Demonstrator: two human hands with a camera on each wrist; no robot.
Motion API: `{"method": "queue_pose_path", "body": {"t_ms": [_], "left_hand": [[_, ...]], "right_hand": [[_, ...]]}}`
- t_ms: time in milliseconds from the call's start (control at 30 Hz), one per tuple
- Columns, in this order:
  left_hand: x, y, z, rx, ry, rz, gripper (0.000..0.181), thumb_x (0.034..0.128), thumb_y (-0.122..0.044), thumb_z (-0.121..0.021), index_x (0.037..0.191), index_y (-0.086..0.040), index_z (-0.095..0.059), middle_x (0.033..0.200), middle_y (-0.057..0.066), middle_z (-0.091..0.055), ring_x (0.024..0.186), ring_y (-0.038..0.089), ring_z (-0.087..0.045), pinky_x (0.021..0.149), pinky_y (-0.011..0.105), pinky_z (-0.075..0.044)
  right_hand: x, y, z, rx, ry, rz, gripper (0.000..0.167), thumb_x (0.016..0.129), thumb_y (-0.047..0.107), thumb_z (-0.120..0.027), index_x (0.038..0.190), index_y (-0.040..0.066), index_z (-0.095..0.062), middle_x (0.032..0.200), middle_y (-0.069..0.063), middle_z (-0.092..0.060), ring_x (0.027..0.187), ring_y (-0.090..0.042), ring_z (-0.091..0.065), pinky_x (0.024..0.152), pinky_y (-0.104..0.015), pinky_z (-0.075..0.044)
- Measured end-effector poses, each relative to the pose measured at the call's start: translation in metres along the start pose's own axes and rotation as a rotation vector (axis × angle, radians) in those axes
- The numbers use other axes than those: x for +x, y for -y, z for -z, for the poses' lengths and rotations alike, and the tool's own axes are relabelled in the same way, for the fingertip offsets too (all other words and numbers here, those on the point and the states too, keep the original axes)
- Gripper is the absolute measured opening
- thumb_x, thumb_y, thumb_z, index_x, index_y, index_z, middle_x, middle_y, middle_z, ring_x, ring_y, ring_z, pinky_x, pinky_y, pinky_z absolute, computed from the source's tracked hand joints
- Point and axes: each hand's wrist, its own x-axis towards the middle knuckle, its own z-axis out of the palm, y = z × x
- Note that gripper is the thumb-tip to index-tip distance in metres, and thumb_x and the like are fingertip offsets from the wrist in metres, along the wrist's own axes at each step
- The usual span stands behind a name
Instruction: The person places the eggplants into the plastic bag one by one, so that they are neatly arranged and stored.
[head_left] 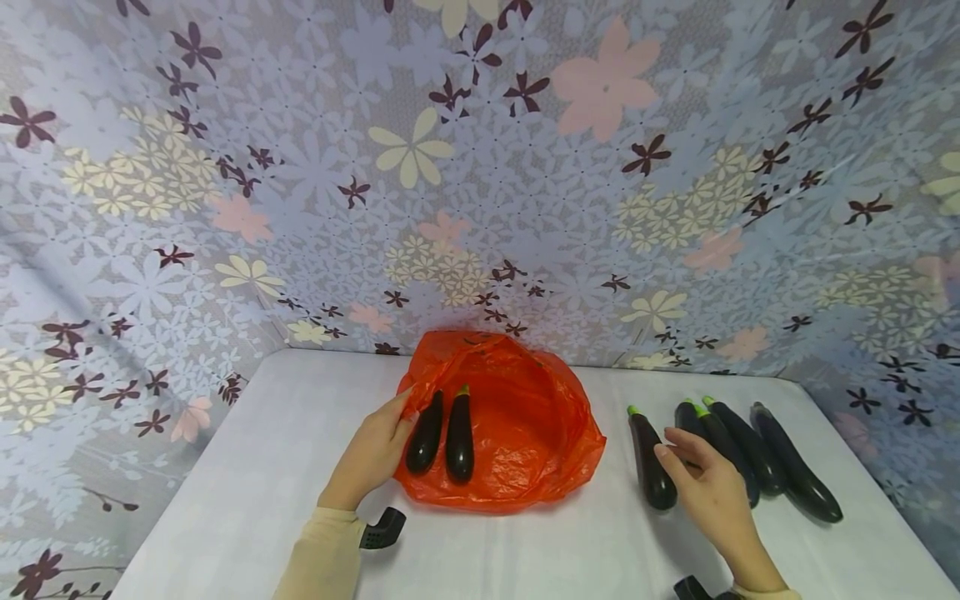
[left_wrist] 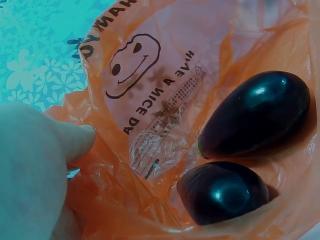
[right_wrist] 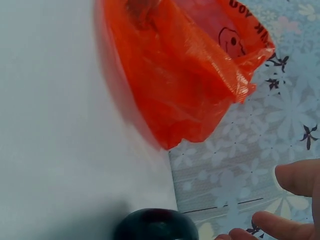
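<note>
An orange-red plastic bag (head_left: 525, 450) lies on the white table with its mouth open; two dark eggplants (head_left: 460, 437) rest inside at its left. My left hand (head_left: 371, 450) pinches the bag's left edge between thumb and fingers, and the left wrist view shows the thumb (left_wrist: 77, 140) on the plastic (left_wrist: 115, 200). My right hand (head_left: 708, 492), fingers apart, hovers over the loose eggplants at the right, close beside the leftmost one (head_left: 651, 458). In the right wrist view the fingers (right_wrist: 285, 225) hold nothing, and part of an eggplant (right_wrist: 156, 226) shows at the bottom.
Several more eggplants (head_left: 795, 467) lie side by side toward the right of the white table (head_left: 300, 417). Flower-patterned cloth (head_left: 510, 208) rises behind the table and at both sides. The bag stands near the table's back edge.
</note>
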Motion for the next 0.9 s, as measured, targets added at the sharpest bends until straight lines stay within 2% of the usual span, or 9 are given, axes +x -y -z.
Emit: {"method": "queue_pose_path", "body": {"t_ms": [133,433,633,900], "left_hand": [[0.0,0.0,0.0,0.001,0.003,0.001,0.045,0.1045,-0.015,-0.05,0.149,-0.008,-0.048,0.139,0.011,-0.059,0.127,0.032,-0.057,0.11,0.053,-0.042],[-0.001,0.001,0.001,-0.006,0.001,-0.006,0.046,0.1048,-0.016,-0.052,0.149,-0.006,-0.047,0.141,0.012,-0.058,0.129,0.033,-0.055,0.11,0.052,-0.041],[-0.001,0.001,0.0,-0.014,0.0,0.0,0.045,0.105,-0.016,-0.051,0.149,-0.005,-0.047,0.141,0.013,-0.057,0.129,0.034,-0.055,0.111,0.052,-0.04],[0.0,0.003,-0.001,-0.018,-0.003,0.006,0.046,0.1048,-0.015,-0.051,0.149,-0.005,-0.047,0.141,0.013,-0.057,0.129,0.033,-0.055,0.11,0.052,-0.041]], "right_hand": [[0.002,-0.003,-0.004,-0.043,0.011,-0.005,0.058,0.101,0.041,-0.059,0.14,-0.003,-0.054,0.13,-0.033,-0.059,0.111,-0.047,-0.064,0.084,-0.057,-0.056],[0.007,-0.007,-0.008,-0.153,0.026,0.007,0.056,0.1,0.034,-0.061,0.137,-0.008,-0.054,0.13,-0.037,-0.056,0.107,-0.049,-0.065,0.08,-0.057,-0.057],[0.011,-0.004,-0.011,-0.206,0.063,-0.048,0.058,0.099,0.033,-0.062,0.139,-0.007,-0.051,0.132,-0.037,-0.053,0.107,-0.05,-0.064,0.081,-0.058,-0.056],[0.014,-0.009,-0.014,-0.236,0.062,-0.068,0.058,0.099,0.033,-0.061,0.139,-0.006,-0.051,0.129,-0.036,-0.057,0.108,-0.048,-0.064,0.083,-0.06,-0.053]]}}
